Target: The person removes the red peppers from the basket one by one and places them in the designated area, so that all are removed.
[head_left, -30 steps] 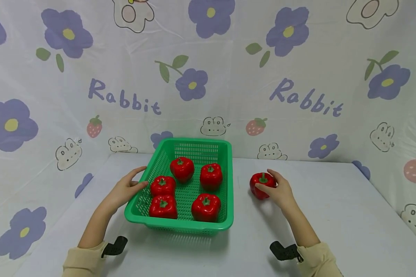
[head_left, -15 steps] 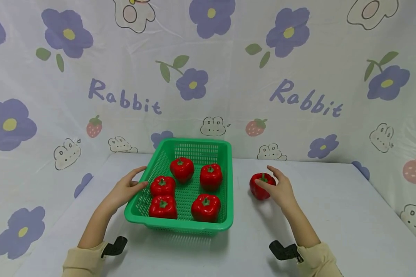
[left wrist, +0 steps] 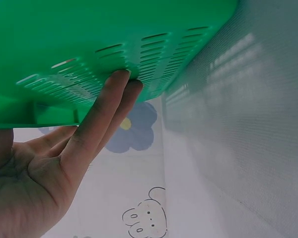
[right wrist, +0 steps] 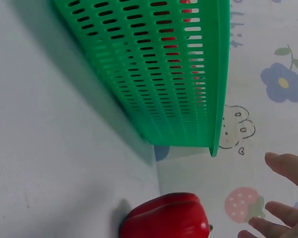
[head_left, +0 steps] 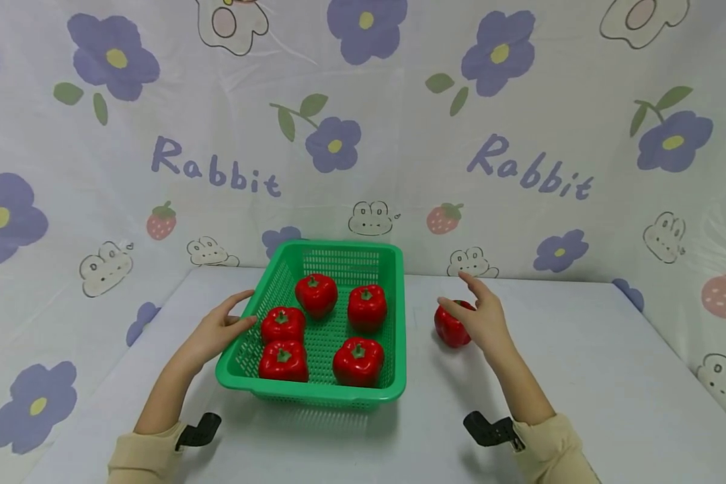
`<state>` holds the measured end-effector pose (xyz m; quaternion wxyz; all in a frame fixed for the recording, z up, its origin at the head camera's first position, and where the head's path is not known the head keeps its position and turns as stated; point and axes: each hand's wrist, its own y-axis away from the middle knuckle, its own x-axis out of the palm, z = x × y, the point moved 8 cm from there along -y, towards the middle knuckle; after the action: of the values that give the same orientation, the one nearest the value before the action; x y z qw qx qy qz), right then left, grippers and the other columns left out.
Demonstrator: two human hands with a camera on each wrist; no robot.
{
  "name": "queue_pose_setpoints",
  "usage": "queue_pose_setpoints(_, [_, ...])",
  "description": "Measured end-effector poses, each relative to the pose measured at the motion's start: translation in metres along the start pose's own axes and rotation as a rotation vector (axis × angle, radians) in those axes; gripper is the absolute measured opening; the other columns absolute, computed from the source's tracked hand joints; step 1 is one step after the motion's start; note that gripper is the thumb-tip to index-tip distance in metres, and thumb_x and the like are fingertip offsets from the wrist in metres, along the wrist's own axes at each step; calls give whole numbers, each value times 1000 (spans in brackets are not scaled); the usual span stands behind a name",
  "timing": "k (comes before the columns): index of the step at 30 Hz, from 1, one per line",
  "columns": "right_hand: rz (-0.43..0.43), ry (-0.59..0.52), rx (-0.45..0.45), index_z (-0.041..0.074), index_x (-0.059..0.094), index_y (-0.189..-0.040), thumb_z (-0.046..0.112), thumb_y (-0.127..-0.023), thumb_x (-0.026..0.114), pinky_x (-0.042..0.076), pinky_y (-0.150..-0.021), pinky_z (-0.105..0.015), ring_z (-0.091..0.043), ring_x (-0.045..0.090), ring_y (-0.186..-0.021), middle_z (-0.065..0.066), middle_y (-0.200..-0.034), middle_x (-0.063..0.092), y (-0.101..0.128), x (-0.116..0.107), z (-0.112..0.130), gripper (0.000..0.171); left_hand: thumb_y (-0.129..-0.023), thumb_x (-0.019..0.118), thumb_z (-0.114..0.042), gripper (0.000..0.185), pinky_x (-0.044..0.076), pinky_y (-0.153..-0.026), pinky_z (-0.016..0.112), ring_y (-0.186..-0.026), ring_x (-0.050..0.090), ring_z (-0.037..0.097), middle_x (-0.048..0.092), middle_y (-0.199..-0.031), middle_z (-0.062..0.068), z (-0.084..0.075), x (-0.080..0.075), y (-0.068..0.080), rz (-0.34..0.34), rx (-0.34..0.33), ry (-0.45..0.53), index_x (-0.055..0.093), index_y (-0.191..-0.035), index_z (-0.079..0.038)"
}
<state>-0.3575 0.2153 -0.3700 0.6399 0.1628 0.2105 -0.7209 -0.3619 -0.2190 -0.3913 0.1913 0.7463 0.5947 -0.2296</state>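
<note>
My right hand (head_left: 487,317) has just let go of the red pepper (head_left: 450,327): a second ago the fingers lay over it, now they are spread and lifted clear, so the pepper sits alone on the table (head_left: 581,376), just right of the green basket (head_left: 393,376). My left hand (head_left: 218,329) is open, its straight fingertips (left wrist: 121,82) pressed against the basket's slotted wall. The basket is thin perforated plastic; the five peppers inside are glossy, blocky and green-stemmed. The tabletop looks matte and pale.
</note>
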Motion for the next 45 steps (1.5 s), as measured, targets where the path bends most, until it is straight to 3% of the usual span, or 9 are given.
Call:
queue_pose_setpoints(29, [114,-175,-199,11,36,-150,25,-91,70,33,-115,-48,-31,36,-145,-11,-157,36,13,37,83,70,-101,54,-27,65,60,-69,35,-80,74,25,63,-118,35,1,-3,1,7,7,32,22,-155,-9])
queue_pose_setpoints(45, [261,-206,-180,15,35,-151,27,-89,71,41,-109,-49,-32,40,-142,-9,-157,36,19,74,98,73,-100,54,-28,65,60,-71,36,-82,74,25,62,-119,35,1,0,-2,7,1,22,23,-155,-10])
